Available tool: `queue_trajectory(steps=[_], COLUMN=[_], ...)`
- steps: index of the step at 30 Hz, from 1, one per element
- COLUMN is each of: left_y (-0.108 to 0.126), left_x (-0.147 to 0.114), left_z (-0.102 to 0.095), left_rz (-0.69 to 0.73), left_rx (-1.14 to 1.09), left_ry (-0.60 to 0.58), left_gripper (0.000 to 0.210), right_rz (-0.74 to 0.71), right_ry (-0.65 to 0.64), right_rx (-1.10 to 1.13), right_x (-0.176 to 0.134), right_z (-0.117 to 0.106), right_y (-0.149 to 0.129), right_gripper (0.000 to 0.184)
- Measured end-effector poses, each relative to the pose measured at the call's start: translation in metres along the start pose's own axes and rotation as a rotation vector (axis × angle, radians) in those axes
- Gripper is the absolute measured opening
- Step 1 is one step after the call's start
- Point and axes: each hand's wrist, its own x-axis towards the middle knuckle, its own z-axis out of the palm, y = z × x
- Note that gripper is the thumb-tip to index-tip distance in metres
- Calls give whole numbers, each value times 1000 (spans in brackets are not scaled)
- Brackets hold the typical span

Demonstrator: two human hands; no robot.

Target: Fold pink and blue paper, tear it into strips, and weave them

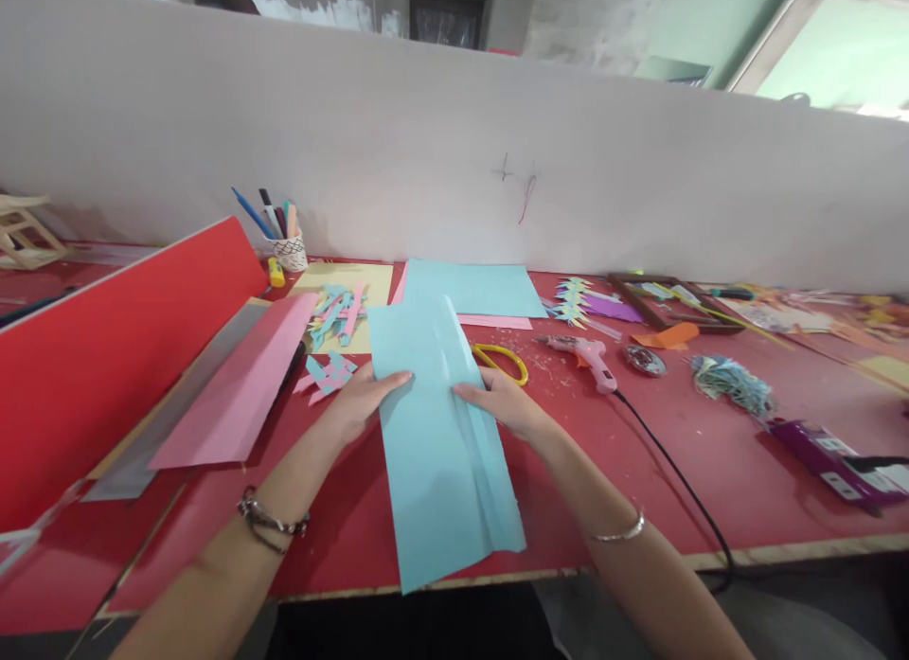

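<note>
A light blue sheet of paper (426, 442) is held up over the front of the red table, with creased folds running down its right side. My left hand (362, 400) grips its left edge, thumb on top and fingers hidden behind. On the opposite edge my right hand (504, 400) pinches the folded strip, thumb in front. Just beyond the right hand lie yellow-handled scissors (512, 360), their blades out of sight. Pink and blue cut paper pieces (323, 376) rest near the left hand.
Behind are blue sheets (472, 286) and paper strips (337, 314). A pink glue gun (586, 355) with its cord lies right, near a purple power strip (838, 461). Pink paper (238, 390) leans beside a red board (128, 347) at left. A pen cup (290, 251) stands by the white partition (398, 149).
</note>
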Motion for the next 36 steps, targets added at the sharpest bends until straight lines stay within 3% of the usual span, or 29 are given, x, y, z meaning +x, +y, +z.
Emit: queue_trajectory(steps=[11, 20, 27, 36], left_y=[-1, -3, -3, 3], left_x=[-6, -7, -4, -5], left_z=[4, 5, 3, 5], left_rz=[-119, -97, -107, -131], left_rx=[42, 83, 50, -10], left_ry=[-199, -153, -149, 3], left_gripper=[33, 34, 37, 22], right_rz=[24, -66, -103, -158], right_ry=[93, 237, 192, 133], right_rx=[166, 11, 184, 275], right_x=[2, 2, 2, 3], right_z=[0, 7, 5, 1], right_y=[0, 1, 0, -1], right_gripper=[32, 16, 24, 27])
